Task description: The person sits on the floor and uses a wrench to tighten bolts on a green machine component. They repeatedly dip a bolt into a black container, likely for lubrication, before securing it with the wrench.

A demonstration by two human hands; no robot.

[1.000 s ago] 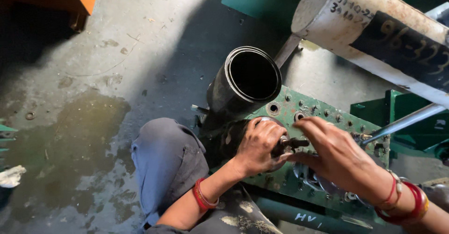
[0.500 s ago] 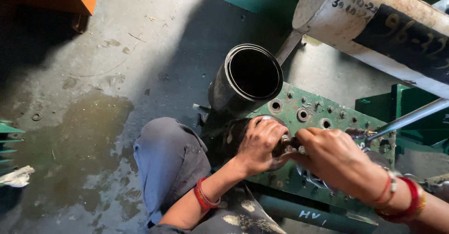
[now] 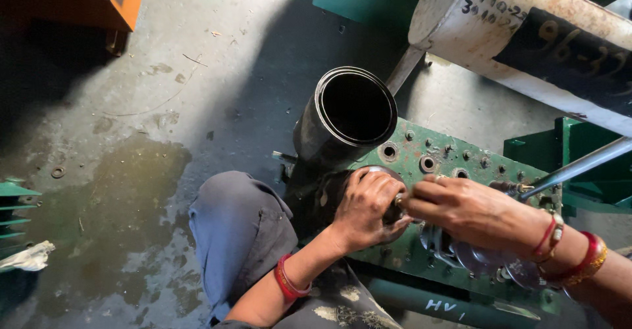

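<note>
My left hand (image 3: 365, 210) wraps around a round dark metal part (image 3: 388, 171) sitting on a green steel plate (image 3: 441, 154) that has several bolt holes. My right hand (image 3: 471, 210) comes in from the right, its fingertips pinched on a small metal piece (image 3: 399, 201) right beside the left hand's fingers. What the piece is stays hidden by the fingers. Red bangles ring both wrists. A black open pipe (image 3: 345, 115) rises from the plate just above my hands. My knee in grey cloth (image 3: 240, 230) is bent at the left of the plate.
A large white cylinder (image 3: 526, 33) with a black band lies across the top right. A thin steel rod (image 3: 579, 166) slants in from the right. An orange machine (image 3: 99, 0) stands top left, green fins (image 3: 16, 210) at the left edge. The concrete floor (image 3: 131, 191) is wet and stained.
The view has shifted slightly. My right hand has slid left, closer against the left hand on the round part. The left hand keeps its grip.
</note>
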